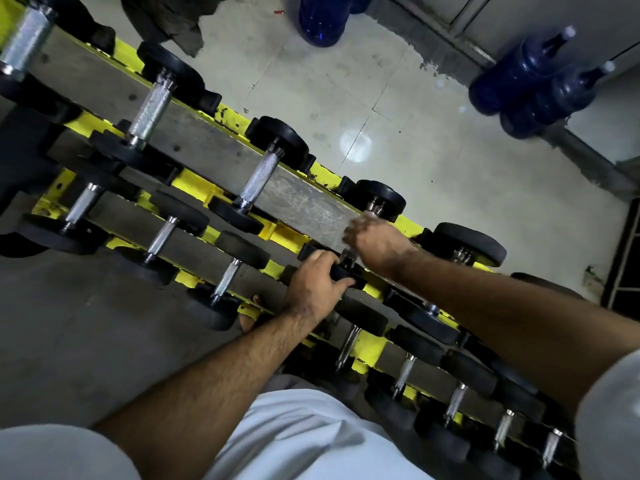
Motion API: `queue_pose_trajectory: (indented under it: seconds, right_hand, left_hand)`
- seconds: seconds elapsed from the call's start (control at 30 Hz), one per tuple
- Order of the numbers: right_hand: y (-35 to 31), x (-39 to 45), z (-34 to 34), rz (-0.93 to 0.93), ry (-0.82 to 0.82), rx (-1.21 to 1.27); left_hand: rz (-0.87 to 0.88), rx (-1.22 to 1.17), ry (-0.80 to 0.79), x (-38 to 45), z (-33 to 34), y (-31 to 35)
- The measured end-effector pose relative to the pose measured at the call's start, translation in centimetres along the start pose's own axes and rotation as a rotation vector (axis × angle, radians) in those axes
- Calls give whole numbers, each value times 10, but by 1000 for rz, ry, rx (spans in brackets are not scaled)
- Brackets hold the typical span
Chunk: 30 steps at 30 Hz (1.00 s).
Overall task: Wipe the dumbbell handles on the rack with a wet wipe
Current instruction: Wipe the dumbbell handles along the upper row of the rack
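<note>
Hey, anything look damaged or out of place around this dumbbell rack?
Yes. The yellow rack rail has chipped paint with dark patches along its edge. On the floor behind it, a dark crumpled cloth lies in a heap, and blue water jugs lie tipped on their sides.

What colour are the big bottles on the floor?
Dark blue. The bottles show best in the head view, at the upper right.

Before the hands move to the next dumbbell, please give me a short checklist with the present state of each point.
1. Left hand steadies the dumbbell's near weight: ok, fingers curl round it.
2. Right hand on the handle: ok, though blurred.
3. Wet wipe in the right hand: cannot tell, hidden.
4. Dumbbell seated on the yellow rack: ok.
5. Handle fully wiped: cannot tell.
6. Next dumbbell's handle free to reach: ok.
</note>
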State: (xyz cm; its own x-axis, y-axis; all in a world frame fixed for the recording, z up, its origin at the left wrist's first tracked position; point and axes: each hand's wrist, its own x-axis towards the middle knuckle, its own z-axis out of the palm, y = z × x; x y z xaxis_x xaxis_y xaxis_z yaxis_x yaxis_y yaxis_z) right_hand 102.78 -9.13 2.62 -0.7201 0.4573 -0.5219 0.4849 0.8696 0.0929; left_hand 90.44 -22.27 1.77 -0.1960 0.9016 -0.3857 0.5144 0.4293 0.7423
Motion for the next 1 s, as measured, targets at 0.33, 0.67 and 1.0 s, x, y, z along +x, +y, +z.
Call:
queue_pose_trajectory:
  seconds: [0.33,0.67,1.0]
  right_hand:
    - [-12,8,-23,-79,-173,-106]
    - [-14,7,-26,9,-263,-253]
    - [-3,5,-36,104,-225,-202]
  left_hand:
    - [34,18,12,-3,7,-1]
    - [40,33,-9,-2,9,-2]
    - [38,34,-2,-1,9,-2]
